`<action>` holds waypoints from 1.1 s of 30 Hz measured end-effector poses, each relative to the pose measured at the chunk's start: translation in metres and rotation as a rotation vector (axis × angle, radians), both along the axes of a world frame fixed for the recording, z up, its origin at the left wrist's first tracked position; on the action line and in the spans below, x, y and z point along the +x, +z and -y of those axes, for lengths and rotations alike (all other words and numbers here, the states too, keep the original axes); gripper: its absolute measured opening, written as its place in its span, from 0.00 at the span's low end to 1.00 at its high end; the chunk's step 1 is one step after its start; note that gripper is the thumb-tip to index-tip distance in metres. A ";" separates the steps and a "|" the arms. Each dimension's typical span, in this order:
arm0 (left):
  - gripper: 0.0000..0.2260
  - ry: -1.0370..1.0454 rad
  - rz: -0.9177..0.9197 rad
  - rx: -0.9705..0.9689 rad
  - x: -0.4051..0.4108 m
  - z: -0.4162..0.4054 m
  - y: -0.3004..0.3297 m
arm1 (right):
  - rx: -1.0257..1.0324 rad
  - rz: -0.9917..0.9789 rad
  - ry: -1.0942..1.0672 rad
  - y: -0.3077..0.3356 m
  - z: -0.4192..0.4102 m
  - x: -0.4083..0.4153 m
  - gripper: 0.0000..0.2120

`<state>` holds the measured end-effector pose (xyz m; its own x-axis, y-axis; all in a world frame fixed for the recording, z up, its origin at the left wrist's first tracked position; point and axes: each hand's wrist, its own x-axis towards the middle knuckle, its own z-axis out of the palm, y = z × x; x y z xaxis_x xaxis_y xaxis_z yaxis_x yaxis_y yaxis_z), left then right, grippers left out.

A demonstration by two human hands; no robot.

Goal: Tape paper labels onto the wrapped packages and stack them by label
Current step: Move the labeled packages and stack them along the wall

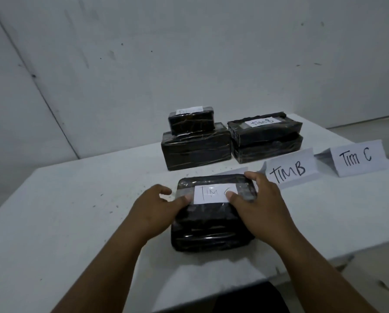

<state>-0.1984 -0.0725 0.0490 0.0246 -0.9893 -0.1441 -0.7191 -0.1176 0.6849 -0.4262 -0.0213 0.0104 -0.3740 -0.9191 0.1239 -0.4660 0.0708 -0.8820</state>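
- Head view: a black wrapped package (211, 213) lies on the white desk (76, 211), close to the person, in the middle.
- A paper label (215, 193) sits on top of it. It reads "Tim" and then a letter that looks like a C, partly hidden by a thumb. Clear tape runs across the label and out to both sides.
- The left hand (157, 208) holds the package at its left side. Its thumb lies flat on the tape at the label's left end and the other fingers curl round the edge.
- The right hand (261, 199) holds the right side the same way. Its thumb presses the label's lower right corner and its fingers wrap over the far right corner.
- I think the step now is rubbing the tape down so the label sticks.
- At the back stand two stacks, two packages each. The left stack (194, 143) has a label on top that is too blurry to read. The right stack (265, 138) says "TIM B".
- Two folded paper signs stand nearby: "TIM B" (289, 169) and "Tim C" (358, 158). Another paper peeks out just behind the package.
- No package lies by the "Tim C" sign yet.
- Next, I think, this package must be lifted with both hands and set down beside that sign, far to the right.
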 end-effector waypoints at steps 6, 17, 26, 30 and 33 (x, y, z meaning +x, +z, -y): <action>0.18 0.041 -0.296 0.212 0.008 -0.021 -0.013 | 0.051 0.160 0.037 0.000 -0.015 0.017 0.32; 0.13 0.087 -0.598 0.143 0.020 -0.043 -0.007 | 0.095 0.494 0.083 0.001 -0.036 0.024 0.13; 0.09 -0.025 -0.746 -0.141 -0.007 -0.050 0.042 | -0.196 0.749 0.260 0.040 -0.040 0.006 0.22; 0.10 -0.098 -0.764 -0.219 -0.036 -0.040 0.063 | -0.298 0.731 0.228 0.066 -0.032 -0.018 0.22; 0.12 -0.156 -0.780 -0.248 -0.065 -0.027 0.075 | -0.336 0.719 0.179 0.081 -0.020 -0.046 0.19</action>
<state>-0.2631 -0.0459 0.1236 -0.1319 -0.9784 0.1593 -0.0229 0.1637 0.9862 -0.4724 -0.0010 0.0913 -0.3180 -0.9289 0.1897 0.2431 -0.2733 -0.9307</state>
